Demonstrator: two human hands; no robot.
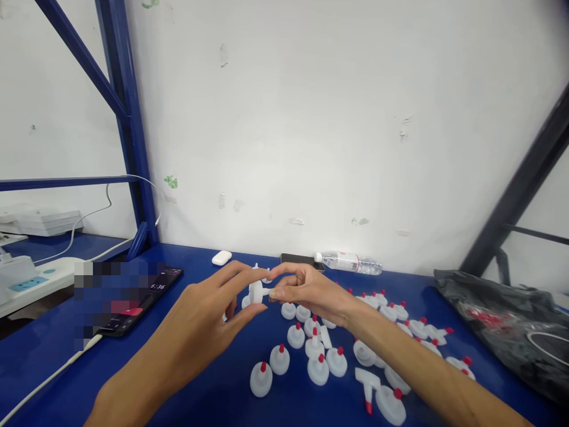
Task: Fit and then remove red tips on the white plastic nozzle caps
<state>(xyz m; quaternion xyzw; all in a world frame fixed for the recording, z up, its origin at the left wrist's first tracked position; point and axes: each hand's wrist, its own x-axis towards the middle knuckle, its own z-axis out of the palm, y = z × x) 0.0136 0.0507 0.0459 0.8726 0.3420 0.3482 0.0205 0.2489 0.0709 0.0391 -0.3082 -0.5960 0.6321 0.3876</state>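
My left hand [207, 305] is closed round the wide base of a white plastic nozzle cap [255, 293], gripping it between thumb and fingers above the blue table. From the other side, my right hand [313, 290] pinches the cap's narrow spout end with thumb and forefinger. The fingers hide the spout's tip, so I cannot tell whether anything red sits on it. Below and to the right lie many similar white nozzle caps with red tips, among them a front one [261, 381] and another beside it [280, 360]. A few more white caps show behind my left fingers.
A phone [142, 302] with a cable lies at left, near a white power strip [44, 279]. Along the wall are a white earbud case [221, 258], a dark flat object [288, 259] and a clear bottle [349, 262]. A black plastic bag [493, 332] with red pieces lies right.
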